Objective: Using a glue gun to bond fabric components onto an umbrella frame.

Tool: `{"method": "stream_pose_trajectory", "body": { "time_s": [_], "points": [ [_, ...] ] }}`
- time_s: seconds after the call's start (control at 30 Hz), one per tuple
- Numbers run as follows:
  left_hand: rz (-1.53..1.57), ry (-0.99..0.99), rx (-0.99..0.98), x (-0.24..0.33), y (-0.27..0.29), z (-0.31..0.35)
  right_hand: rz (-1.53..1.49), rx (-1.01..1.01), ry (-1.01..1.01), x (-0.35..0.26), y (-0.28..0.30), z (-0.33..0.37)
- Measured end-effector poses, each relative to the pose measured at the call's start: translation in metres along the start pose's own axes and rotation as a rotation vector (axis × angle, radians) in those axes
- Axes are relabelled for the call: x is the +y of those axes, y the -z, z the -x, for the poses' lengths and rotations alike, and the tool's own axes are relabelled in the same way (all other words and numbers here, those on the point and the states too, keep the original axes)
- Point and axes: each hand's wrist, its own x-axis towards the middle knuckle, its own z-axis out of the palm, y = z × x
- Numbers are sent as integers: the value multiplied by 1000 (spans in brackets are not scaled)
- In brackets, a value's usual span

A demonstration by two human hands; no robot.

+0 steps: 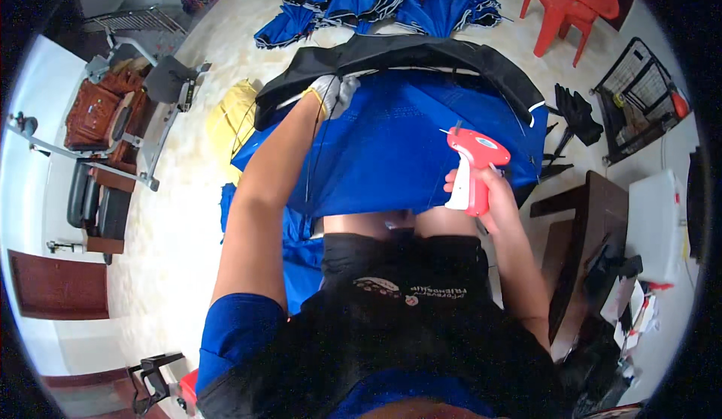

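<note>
Head view:

Item: blue fabric point(391, 152), broad sheet, spread in front of the person, near edge meeting the thighs point(450, 222); the legs apparently serve as a rest for it, with both hands occupied.

Item: black band point(398, 52), gathered cloth, arched along the far side of the blue fabric.

Item: left hand point(335, 95), in a white glove with yellow cuff, arm extended to the band's inner edge. Fingers curled inward; whether they pinch cloth or a thin dark rod, or merely rest, cannot be told. The reach presumably steadies that far edge.

Item: right hand point(487, 187), ungloved, fingers wrapped round the handle of a red and white tagging gun point(478, 159), held above the right part of the blue fabric. Needle faces leftward; the pistol grip probably keeps the trigger within reach.

Surroundings: blue folded-cloth pile point(387, 1) on the floor beyond the band, seemingly laid within sight and out of the way; yellow cloth point(235, 114) at left; red chair point(569, 13), far right; black glove-like item point(577, 114), right of the blue fabric.
</note>
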Motion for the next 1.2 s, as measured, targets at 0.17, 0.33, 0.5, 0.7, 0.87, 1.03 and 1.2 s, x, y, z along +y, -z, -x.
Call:
{"method": "stream_pose_trajectory", "body": {
  "time_s": [0.17, 0.33, 0.5, 0.7, 0.87, 1.03, 1.2],
  "points": [
    [-335, -255, 405, -80, -64, 44, -98, -13, -109, -2, -1, 0],
    [-334, -353, 431, -111, -63, 64, 44, -88, -240, 10, -15, -57],
    [-388, -363, 382, -133, -53, 49, 41, -177, -234, 36, 6, -135],
    [-574, -437, 531, -174, -23, 9, -142, -188, -183, 91, 37, -196],
    [-458, -400, 658, -199, 11, -13, -64, -257, -203, 132, 37, -186],
    [-457, -377, 629, -198, 15, -1, 63, 38, -107, 146, 16, -164],
    [-448, -350, 653, -196, -3, 3, 278, 212, -13, 169, 9, -170]
  ]
}}
